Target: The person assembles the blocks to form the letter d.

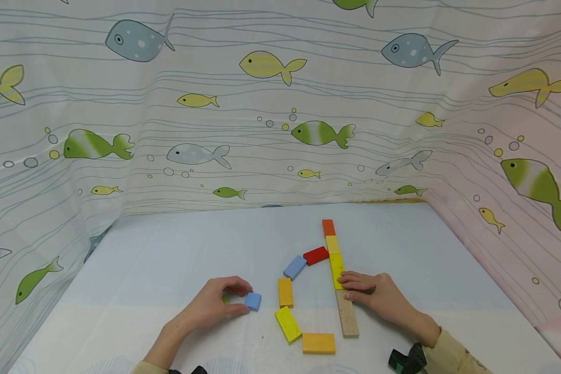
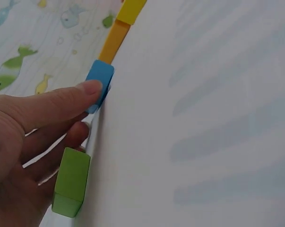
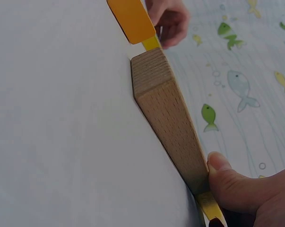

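Note:
My left hand (image 1: 211,305) pinches a small blue block (image 1: 253,302) between thumb and fingers, left of the curved row. In the left wrist view a green block (image 2: 72,182) stands by the lower fingers; whether they touch it I cannot tell. My right hand (image 1: 384,297) lies at the right side of a straight column. Its fingertips touch a long yellow block (image 1: 336,265), and its thumb rests against the plain wooden block (image 1: 347,317). Above these in the column are a shorter yellow block (image 1: 332,244) and an orange-red block (image 1: 328,227).
A curve left of the column holds a red block (image 1: 316,255), a light blue block (image 1: 295,267), an orange block (image 1: 285,292), a tilted yellow block (image 1: 288,324) and another orange block (image 1: 319,344). Fish-printed cloth (image 1: 262,130) surrounds the white table (image 1: 191,249).

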Demonstrator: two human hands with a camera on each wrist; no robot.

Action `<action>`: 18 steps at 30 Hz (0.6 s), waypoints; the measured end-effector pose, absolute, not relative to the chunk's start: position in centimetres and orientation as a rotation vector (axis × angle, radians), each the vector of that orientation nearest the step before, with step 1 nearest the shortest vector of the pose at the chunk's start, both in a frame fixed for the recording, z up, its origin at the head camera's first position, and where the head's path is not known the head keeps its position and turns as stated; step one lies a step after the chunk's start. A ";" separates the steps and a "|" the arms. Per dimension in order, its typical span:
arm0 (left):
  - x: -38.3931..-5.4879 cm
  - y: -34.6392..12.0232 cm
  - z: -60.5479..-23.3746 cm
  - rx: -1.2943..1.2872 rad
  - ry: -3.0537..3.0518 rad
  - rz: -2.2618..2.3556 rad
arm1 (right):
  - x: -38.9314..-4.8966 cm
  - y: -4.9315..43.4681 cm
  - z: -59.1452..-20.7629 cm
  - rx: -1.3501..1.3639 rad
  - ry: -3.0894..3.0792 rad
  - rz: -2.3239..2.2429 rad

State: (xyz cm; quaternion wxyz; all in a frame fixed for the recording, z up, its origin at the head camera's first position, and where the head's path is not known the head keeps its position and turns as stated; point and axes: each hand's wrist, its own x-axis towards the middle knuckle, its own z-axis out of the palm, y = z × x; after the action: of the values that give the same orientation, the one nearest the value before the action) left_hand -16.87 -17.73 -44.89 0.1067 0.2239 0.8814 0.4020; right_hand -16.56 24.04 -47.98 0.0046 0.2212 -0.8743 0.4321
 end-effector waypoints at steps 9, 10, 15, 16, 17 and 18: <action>-16.6 -16.7 -44.7 0.581 2.647 1.303 | -16.5 24.0 -47.9 0.690 -2.739 1.361; -16.6 -16.6 -44.8 0.579 2.646 1.323 | -16.5 24.0 -47.8 0.690 -2.738 1.366; -16.2 -15.8 -44.8 0.606 2.608 1.426 | -16.5 23.9 -47.7 0.695 -2.734 1.378; -16.1 -15.6 -44.7 0.617 2.595 1.442 | -16.5 23.9 -47.7 0.696 -2.732 1.378; -16.0 -15.3 -44.6 0.629 2.586 1.453 | -16.4 23.9 -47.7 0.697 -2.731 1.377; -15.9 -15.0 -44.6 0.643 2.578 1.463 | -16.4 23.9 -47.7 0.698 -2.730 1.377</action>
State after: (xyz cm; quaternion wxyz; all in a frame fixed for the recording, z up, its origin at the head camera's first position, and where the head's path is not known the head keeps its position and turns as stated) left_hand -15.86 -15.04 -44.56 0.0544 0.2116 0.8487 0.4817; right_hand -16.44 23.93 -47.72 0.0025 0.2224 -0.8705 0.4391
